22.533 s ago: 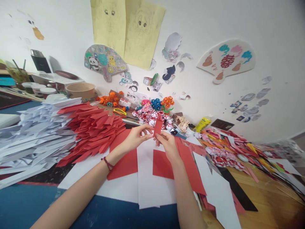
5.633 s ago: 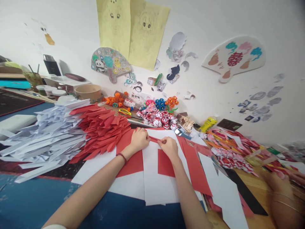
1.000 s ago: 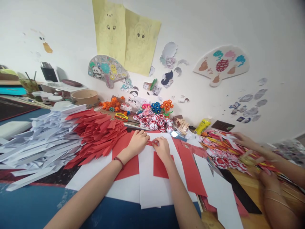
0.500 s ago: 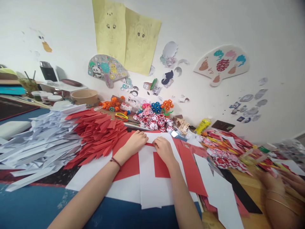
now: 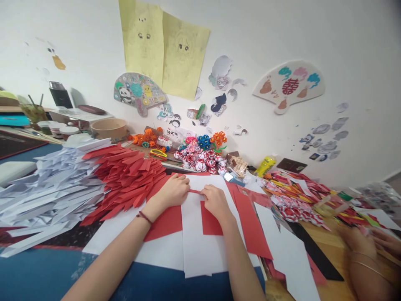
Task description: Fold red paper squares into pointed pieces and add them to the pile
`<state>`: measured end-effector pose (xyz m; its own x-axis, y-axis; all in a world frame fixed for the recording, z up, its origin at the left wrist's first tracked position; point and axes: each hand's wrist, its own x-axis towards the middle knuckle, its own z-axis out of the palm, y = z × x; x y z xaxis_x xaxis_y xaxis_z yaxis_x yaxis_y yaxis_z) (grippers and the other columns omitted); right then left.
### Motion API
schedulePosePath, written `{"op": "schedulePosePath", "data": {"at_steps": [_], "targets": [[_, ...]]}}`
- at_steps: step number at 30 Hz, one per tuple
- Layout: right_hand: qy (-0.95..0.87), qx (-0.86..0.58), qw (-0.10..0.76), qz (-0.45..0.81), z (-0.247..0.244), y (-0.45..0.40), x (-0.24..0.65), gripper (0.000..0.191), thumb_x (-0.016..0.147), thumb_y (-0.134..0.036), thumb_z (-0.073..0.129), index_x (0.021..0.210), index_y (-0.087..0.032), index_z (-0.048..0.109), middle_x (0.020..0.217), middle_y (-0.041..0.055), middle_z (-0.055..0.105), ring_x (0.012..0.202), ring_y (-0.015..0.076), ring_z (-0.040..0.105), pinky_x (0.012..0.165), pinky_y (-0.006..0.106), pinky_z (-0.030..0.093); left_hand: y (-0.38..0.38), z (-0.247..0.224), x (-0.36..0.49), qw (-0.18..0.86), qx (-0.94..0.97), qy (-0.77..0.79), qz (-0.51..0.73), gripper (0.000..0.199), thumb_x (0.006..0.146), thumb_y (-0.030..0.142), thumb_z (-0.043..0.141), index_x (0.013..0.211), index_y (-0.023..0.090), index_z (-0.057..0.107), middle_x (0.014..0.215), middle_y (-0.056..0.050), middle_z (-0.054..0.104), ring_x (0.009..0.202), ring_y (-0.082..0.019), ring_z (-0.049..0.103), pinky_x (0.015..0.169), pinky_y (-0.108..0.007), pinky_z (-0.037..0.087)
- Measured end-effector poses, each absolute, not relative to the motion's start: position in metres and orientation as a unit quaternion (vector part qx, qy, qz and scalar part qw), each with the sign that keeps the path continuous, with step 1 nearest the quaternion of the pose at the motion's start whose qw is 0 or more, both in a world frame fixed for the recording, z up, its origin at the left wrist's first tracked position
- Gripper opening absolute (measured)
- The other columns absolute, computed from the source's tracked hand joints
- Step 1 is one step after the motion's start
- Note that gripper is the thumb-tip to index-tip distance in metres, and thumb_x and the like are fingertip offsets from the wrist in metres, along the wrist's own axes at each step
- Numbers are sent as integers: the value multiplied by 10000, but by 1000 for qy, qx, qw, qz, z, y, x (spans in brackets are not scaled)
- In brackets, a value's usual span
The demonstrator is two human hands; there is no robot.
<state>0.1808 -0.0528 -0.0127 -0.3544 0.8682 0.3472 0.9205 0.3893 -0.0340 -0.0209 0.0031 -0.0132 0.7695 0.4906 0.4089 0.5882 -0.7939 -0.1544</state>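
Note:
My left hand (image 5: 177,189) and my right hand (image 5: 214,200) rest over a stack of white paper (image 5: 205,255). Between them runs a thin red paper strip (image 5: 196,191), its ends pinched in the closed fingers of both hands. Below the strip, a red rectangle (image 5: 210,219) lies on the white paper, partly under my right hand. Larger red paper (image 5: 167,223) lies beneath my left wrist. To the left are piles of folded red strips (image 5: 128,177) and folded white strips (image 5: 59,188).
Red-and-white paper flowers (image 5: 200,160) sit behind the sheets. On the right lie red sheets (image 5: 252,223), white sheets (image 5: 290,255) and a yellow bottle (image 5: 265,166). Another person's hands (image 5: 360,242) work at the far right.
My left hand has moved slightly left and down, and more of the red strip shows between the hands. The view has shifted a little.

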Motion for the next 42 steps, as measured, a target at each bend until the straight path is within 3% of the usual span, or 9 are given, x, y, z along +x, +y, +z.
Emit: {"op": "schedulePosePath", "data": {"at_steps": [8, 15, 30, 42], "targets": [[-805, -553, 196, -93, -18, -47, 176, 107, 884, -250, 582, 952, -210, 654, 925, 34, 630, 896, 186, 550, 773, 278, 396, 12, -21, -16, 182, -933, -268, -155, 33, 833, 133, 595, 802, 131, 605, 823, -80, 617, 822, -217, 567, 737, -345, 356], [-812, -539, 200, -95, -18, -39, 175, 98, 892, -139, 539, 825, -188, 592, 861, 28, 623, 852, 185, 524, 737, 279, 384, 13, -20, -15, 176, -931, -277, -160, 43, 855, 152, 575, 817, 138, 589, 840, -75, 622, 812, -219, 571, 710, -332, 372], [-821, -529, 198, -82, -17, -39, 178, 228, 832, 6, 453, 798, -178, 582, 851, 37, 609, 844, 176, 508, 739, 263, 377, 8, -20, -9, 201, -930, -263, -161, 58, 873, 139, 543, 834, 127, 584, 846, -92, 601, 821, -215, 554, 714, -335, 380], [-808, -560, 171, -63, -12, -48, 176, 212, 871, -64, 485, 833, -183, 656, 859, 48, 622, 869, 170, 545, 745, 252, 392, 1, -13, -7, 163, -948, -247, -116, 57, 837, 111, 577, 819, 116, 631, 818, -90, 627, 793, -202, 584, 731, -325, 418]]}}
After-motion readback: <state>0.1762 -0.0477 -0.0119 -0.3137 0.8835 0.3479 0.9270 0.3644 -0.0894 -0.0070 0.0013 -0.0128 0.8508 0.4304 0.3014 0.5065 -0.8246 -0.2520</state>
